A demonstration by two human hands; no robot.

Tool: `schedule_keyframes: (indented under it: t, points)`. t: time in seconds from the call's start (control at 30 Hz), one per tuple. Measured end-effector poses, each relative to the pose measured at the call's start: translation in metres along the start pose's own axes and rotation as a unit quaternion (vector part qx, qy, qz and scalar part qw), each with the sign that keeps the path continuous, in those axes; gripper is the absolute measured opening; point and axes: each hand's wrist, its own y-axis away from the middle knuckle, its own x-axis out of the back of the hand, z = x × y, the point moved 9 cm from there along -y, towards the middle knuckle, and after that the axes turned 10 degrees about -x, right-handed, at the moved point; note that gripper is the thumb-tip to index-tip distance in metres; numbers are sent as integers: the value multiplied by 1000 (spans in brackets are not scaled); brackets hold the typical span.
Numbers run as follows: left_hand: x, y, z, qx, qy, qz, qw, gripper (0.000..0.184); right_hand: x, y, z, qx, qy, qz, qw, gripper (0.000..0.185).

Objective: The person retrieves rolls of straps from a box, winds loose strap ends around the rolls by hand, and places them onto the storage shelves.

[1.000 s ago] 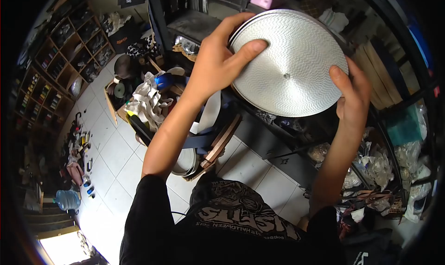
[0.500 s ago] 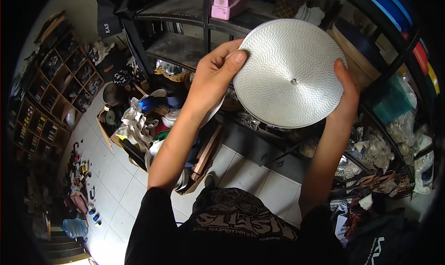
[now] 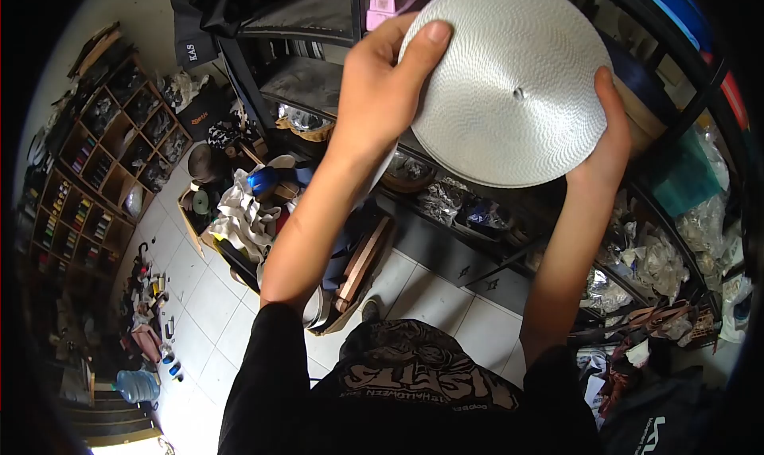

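Observation:
A large flat roll of silvery-white webbing point(image 3: 509, 97) is held up in front of the black shelf, its spiral face and small centre hole turned towards me. At its left edge my left hand point(image 3: 390, 81) grips it, thumb on the front face and fingers behind. My right hand point(image 3: 602, 140) clasps the right edge, its fingers mostly hidden behind the roll. A strip of pale webbing point(image 3: 385, 168) hangs down behind my left wrist.
A pink tape dispenser point(image 3: 387, 7) stands on the black shelf point(image 3: 298, 17). Below left, a cardboard box point(image 3: 191, 226) holds straps and rolls. Thread spools fill a wooden cubby rack point(image 3: 87, 180). Plastic bags point(image 3: 656, 264) crowd the right shelves. A water jug point(image 3: 137, 386) lies on the tiled floor.
Both hands have raised the webbing roll and brought it slightly to the right, so it appears a little larger. The grip looks the same. The view has shifted slightly.

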Motion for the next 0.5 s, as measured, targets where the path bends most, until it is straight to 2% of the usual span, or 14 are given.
schedule_keyframes:
  t: [0.03,0.07,0.1,0.13,0.17,0.2,0.23,0.27,0.3,0.37,0.4,0.43,0.47,0.5]
  points:
    - [1,-6,8,-8,-13,-11,1000,43,-4,-1,1,6,0,12,1000,49]
    - [0,-12,25,-31,-34,-15,999,42,-11,-2,2,20,58,12,998,57]
    - [1,-16,37,-54,-56,-18,997,42,-22,-8,9,12,-50,-93,994,59]
    - [15,-27,39,-91,-108,13,990,37,-28,-13,19,1,-159,-193,968,62]
    - [4,-26,62,-55,-112,-9,992,48,-32,-9,29,-9,-266,-286,920,64]
    - [-7,-24,86,-20,-117,-32,992,60,-39,-1,51,-71,-316,-346,881,69]
    - [-1,-37,88,-65,-130,-37,989,58,-53,1,74,-118,-391,-331,851,68]
    - [6,-47,90,-109,-143,-41,983,55,-53,2,106,-134,-279,-73,948,62]
    - [10,-50,94,-125,-157,-20,979,55,-60,9,152,-210,-308,-116,921,52]
    - [9,-45,114,-139,-182,26,973,55,-106,51,216,-323,-307,-209,870,43]
    - [9,-44,119,-142,-191,45,970,55,-135,81,231,-335,-305,-303,838,41]
    - [14,-47,119,-135,-199,55,969,55,-169,109,210,-253,-203,-425,845,68]
    - [18,-51,120,-128,-208,65,968,56,-187,129,219,-232,-199,-444,842,53]
    - [24,-52,125,-148,-229,33,962,56,-195,145,222,-231,-100,-452,856,56]
